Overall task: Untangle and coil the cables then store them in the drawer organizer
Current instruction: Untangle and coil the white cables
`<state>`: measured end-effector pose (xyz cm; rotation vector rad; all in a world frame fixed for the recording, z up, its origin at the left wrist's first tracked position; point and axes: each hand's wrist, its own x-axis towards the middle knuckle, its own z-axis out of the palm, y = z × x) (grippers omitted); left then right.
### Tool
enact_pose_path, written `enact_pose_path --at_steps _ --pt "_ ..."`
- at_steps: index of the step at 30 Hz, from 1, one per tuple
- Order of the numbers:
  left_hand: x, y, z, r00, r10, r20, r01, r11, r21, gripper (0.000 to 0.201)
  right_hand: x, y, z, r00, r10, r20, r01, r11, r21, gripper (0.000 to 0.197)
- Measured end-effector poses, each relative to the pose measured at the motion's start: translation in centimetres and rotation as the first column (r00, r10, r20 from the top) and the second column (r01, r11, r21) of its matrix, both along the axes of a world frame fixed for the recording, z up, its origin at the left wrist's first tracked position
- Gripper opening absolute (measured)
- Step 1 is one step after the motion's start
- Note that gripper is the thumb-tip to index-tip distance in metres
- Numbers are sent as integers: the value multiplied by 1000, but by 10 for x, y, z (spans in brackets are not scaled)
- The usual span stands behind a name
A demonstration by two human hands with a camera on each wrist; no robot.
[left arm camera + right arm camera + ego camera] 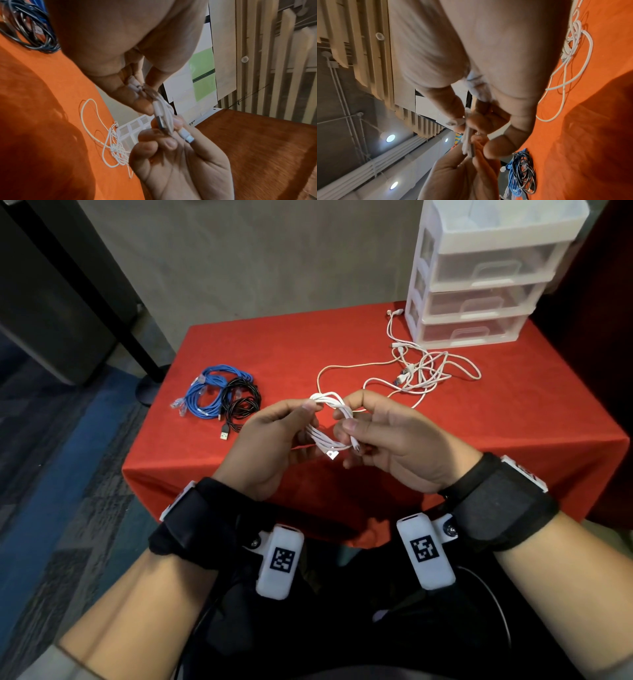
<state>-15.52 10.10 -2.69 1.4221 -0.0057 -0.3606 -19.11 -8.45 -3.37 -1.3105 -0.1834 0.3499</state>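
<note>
I've got the white USB cable coil [329,422] up off the tabletop [513,412], held between both hands over the near edge. My left hand [270,440] pinches the far, upper end of the bundle, thumb and fingers closed tight on the loops. My right hand [387,440] has its fingers curled round the near, lower end, where the two plugs stick out: the USB-A plug [332,454] points back toward me, and the small connector [187,136] lies just beside my right fingertips.

So the bundle's long axis runs away from me and slightly left, from my right fingers up to my left. That's the thing to watch. The drawer organizer [479,285] stands at the far right corner, all three drawers looking closed, and my right hand is clearly the nearer one to it. My read: the left needs to take the whole coil alone so the right can go pull a drawer, or the loops may spring apart.

Plenty left, I'd say. A tangle of white cables [421,371] lies just in front of the organizer, one strand trailing toward my hands; whether it joins my coil I can't tell. The blue Ethernet cable [205,395] and black USB cable [243,402] sit bundled together, touching, well off to the left.
</note>
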Motion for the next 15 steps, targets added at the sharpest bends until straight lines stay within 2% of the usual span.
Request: enact_pose_path --at_steps 7,11,15 --pt "0 -6 5 996 29 82 -31 999 27 13 -3 -9 4 999 9 31 -10 999 40 29" --pt "-1 -2 6 994 10 110 -13 999 31 13 -5 -14 5 993 -49 103 57 995 -76 28" --pt "-2 -1 5 1000 -13 5 14 998 -56 16 -5 -16 9 960 -41 278 109 966 -234 29"
